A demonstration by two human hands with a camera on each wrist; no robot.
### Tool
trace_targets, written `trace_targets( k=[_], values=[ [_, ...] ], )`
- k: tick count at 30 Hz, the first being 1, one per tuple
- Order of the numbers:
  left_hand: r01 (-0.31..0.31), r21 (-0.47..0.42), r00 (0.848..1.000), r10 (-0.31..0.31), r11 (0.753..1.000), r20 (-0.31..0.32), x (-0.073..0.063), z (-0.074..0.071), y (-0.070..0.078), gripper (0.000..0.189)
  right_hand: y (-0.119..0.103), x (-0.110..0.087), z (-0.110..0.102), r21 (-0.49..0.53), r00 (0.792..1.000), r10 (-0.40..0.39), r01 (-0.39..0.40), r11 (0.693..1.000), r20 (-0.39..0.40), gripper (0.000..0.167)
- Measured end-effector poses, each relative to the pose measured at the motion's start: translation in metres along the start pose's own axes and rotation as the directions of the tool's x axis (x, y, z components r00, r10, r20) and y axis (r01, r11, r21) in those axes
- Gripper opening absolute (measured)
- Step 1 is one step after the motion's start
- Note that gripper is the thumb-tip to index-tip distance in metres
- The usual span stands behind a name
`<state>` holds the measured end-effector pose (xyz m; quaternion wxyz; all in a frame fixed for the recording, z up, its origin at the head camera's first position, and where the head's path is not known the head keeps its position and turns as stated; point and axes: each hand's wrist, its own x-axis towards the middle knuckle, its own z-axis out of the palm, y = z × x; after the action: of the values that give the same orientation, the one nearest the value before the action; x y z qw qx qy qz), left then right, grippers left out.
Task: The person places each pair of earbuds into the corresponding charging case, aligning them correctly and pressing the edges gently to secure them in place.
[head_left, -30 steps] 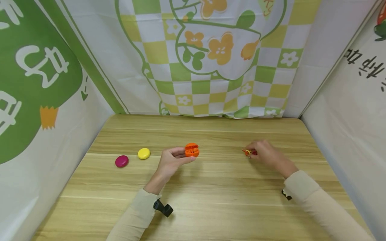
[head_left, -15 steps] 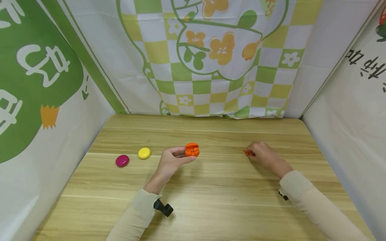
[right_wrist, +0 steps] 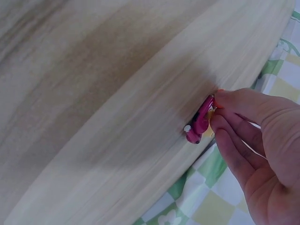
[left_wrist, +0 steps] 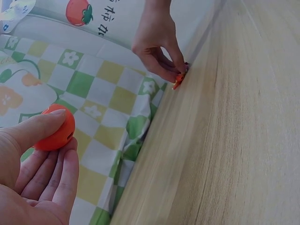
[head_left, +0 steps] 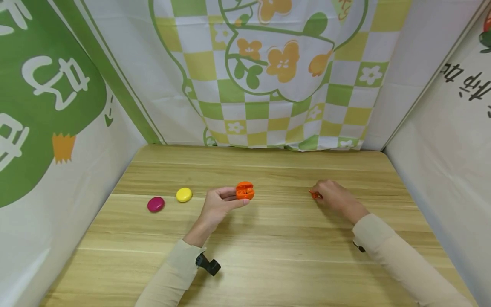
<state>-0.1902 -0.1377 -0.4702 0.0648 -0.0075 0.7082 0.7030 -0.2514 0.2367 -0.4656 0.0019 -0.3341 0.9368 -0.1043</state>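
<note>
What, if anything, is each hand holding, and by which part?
Left hand: the open orange case, by its rounded outer shell. Right hand: pinches at small coloured pieces; exactly which one, and by what part, can't be told.

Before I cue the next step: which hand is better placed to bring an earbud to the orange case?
Likely the right hand: it touches the earbuds, while the left hand holds the open orange case.
</note>
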Motion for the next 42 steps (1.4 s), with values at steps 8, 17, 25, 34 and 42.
trace_targets(
  k=[8,17,25,34,42],
  values=[
    [-0.011,-0.008,1.0,0.011,1.0,0.003,-0.001,0.001,0.0,0.038,-0.002,0.006,0.002,-0.023,0.999,-0.03,0.03,0.999,0.012,0.03],
    [-0.003,0.012,1.0,0.003,1.0,0.001,0.0,0.0,0.001,0.039,-0.001,0.013,0.005,-0.074,0.998,-0.068,0.067,0.995,-0.008,0.03],
    [0.001,0.008,1.0,0.0,1.0,-0.002,0.0,-0.001,0.001,0.04,0.002,0.015,0.001,0.01,0.998,-0.062,0.062,0.998,0.022,0.021],
    [-0.001,0.003,1.0,0.001,1.0,0.006,-0.002,0.0,0.001,0.038,0.002,0.015,-0.022,0.414,0.985,0.063,-0.127,0.902,0.163,0.014],
    [-0.001,0.009,1.0,0.001,1.0,0.008,-0.002,0.001,0.001,0.039,-0.001,0.022,-0.044,0.493,0.985,0.051,-0.127,0.861,0.164,0.022]
  ],
)
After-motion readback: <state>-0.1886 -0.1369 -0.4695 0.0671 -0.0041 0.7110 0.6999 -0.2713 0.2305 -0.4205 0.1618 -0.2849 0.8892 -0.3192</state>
